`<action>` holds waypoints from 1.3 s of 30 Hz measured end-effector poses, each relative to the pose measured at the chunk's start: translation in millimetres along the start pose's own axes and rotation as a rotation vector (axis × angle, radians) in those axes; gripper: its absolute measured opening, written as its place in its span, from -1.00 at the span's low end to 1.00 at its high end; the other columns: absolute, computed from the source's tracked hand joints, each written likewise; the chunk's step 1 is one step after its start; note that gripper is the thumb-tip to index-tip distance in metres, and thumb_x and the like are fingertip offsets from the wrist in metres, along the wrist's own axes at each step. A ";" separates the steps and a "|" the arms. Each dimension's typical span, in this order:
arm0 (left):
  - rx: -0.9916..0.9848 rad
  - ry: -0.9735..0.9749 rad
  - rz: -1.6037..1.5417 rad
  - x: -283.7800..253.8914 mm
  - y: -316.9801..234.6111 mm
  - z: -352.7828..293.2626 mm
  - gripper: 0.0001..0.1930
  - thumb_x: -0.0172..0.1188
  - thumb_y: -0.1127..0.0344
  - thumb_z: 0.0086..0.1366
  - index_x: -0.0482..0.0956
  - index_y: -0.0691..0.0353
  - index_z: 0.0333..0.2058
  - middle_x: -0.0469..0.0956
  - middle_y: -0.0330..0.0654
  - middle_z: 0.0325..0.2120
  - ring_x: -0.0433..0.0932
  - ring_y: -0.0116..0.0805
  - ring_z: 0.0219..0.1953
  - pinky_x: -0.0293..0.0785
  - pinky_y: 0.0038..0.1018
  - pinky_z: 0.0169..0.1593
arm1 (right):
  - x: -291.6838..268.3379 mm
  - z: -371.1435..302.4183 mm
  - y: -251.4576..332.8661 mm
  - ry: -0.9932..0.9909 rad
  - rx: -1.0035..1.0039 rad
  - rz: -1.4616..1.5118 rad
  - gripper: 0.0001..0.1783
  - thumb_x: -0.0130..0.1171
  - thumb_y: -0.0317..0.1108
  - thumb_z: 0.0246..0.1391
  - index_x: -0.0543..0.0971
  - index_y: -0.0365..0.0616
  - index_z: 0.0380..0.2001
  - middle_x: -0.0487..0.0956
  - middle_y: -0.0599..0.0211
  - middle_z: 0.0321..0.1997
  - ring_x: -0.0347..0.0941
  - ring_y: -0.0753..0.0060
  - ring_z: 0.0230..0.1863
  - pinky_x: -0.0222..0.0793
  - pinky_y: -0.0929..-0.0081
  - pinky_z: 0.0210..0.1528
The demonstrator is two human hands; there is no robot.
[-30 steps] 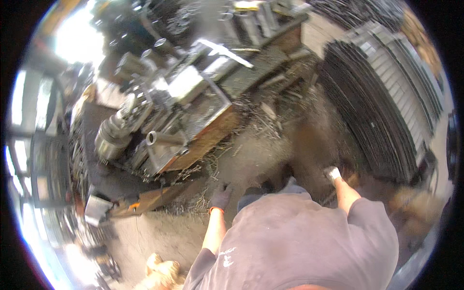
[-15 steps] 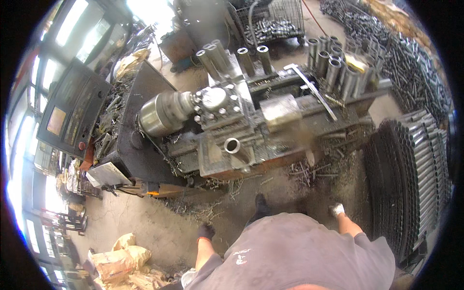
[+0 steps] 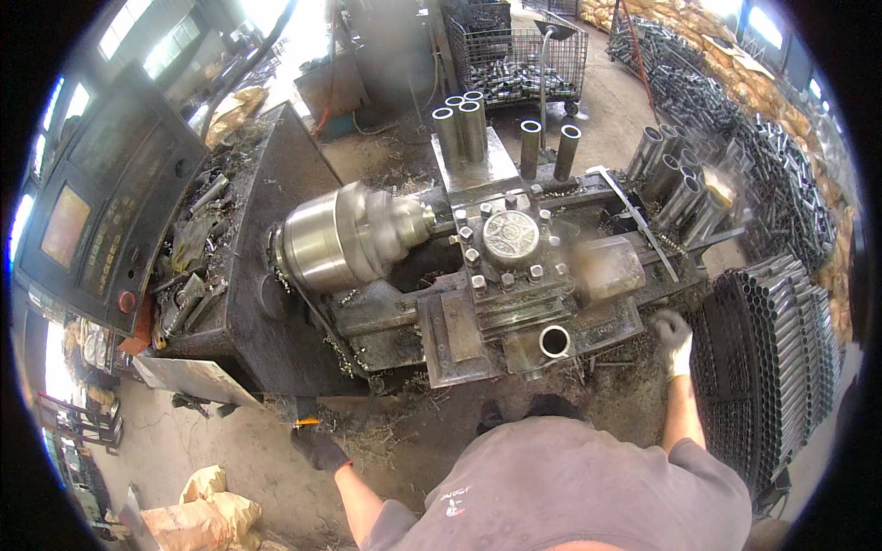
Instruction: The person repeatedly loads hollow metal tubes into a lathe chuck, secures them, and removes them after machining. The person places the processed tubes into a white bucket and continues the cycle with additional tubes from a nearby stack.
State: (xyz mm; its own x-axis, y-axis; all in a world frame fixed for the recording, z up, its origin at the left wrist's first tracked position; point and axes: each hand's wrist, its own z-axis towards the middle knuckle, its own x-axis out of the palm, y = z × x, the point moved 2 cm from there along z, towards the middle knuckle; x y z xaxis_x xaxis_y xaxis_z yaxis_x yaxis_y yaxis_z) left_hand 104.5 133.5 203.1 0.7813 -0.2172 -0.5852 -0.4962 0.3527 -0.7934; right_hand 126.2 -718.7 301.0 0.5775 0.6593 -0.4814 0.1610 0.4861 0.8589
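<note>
My left hand point(image 3: 320, 450), in a dark glove, reaches the lower front of the lathe, just under an orange-tipped lever point(image 3: 306, 423). Its fingers blend into the dark surroundings, so its grip does not show. My right hand point(image 3: 673, 329), in a pale glove with a grey palm side, is curled beside the right end of the lathe; what it holds, if anything, is hidden. Between them lies the lathe: a shiny chuck point(image 3: 322, 241), a square tool post point(image 3: 511, 235) with bolts round its top, and an upright tube point(image 3: 554, 342) on the carriage front.
Several steel tubes point(image 3: 459, 129) stand behind the tool post, more point(image 3: 675, 174) at the right end. A caliper point(image 3: 634, 220) lies across the bed. Stacked tubes point(image 3: 772, 358) rise at right. A control panel point(image 3: 101, 202) stands left, sacks point(image 3: 211, 514) below, a wire cart point(image 3: 519, 64) behind.
The view has shifted, and the lathe appears closer. My left hand has moved left and forward to the orange-tipped lever. My right hand has gone forward to the lathe's right end.
</note>
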 end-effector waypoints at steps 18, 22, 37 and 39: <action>-0.513 0.598 -0.160 37.2 82.8 -206.2 -0.57 0.13 -0.18 0.50 0.68 0.06 -0.08 0.70 -0.19 -0.20 0.65 -0.24 -0.22 0.55 -0.26 -0.18 | 330.3 159.9 410.6 0.923 -0.933 -0.568 -0.44 0.44 0.00 0.02 0.74 -0.11 0.03 0.79 0.08 -0.13 0.74 0.12 -0.13 0.63 0.19 -0.03; -0.528 0.804 0.154 7.3 110.0 -267.7 -0.58 0.13 -0.14 0.50 0.67 0.10 -0.07 0.70 -0.15 -0.18 0.65 -0.19 -0.19 0.55 -0.23 -0.14 | 400.5 180.7 388.8 1.341 -0.701 -0.715 -0.56 0.50 -0.01 -0.08 0.81 -0.10 -0.22 0.77 0.11 -0.31 0.68 0.25 -0.27 0.58 0.19 -0.13; -0.428 0.929 0.271 19.9 83.4 -258.3 -0.59 0.14 -0.01 0.50 0.64 0.25 -0.01 0.70 0.01 -0.08 0.66 -0.02 -0.06 0.55 -0.15 0.02 | 462.3 210.7 360.9 1.462 -1.966 -0.467 -0.81 0.44 -0.28 0.01 0.74 -0.13 -0.32 0.69 0.23 -0.46 0.63 0.10 -0.38 0.54 0.12 -0.29; -0.392 0.931 0.257 26.7 64.0 -249.9 -0.59 0.14 0.00 0.50 0.64 0.27 -0.01 0.70 0.04 -0.07 0.67 0.00 -0.05 0.55 -0.14 0.04 | 455.9 222.6 350.0 1.451 -2.103 -0.542 -0.77 0.40 -0.26 0.08 0.71 -0.14 -0.24 0.69 0.24 -0.39 0.64 0.17 -0.37 0.55 0.18 -0.30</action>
State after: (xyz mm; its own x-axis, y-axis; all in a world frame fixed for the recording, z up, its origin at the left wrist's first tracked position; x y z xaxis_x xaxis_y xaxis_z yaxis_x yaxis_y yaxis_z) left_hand -1.0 -77.2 94.7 0.1161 -0.8522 -0.5102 -0.8247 0.2035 -0.5277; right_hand 624.0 -375.6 421.0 0.0729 -0.2463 -0.9664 -0.9645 -0.2639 -0.0054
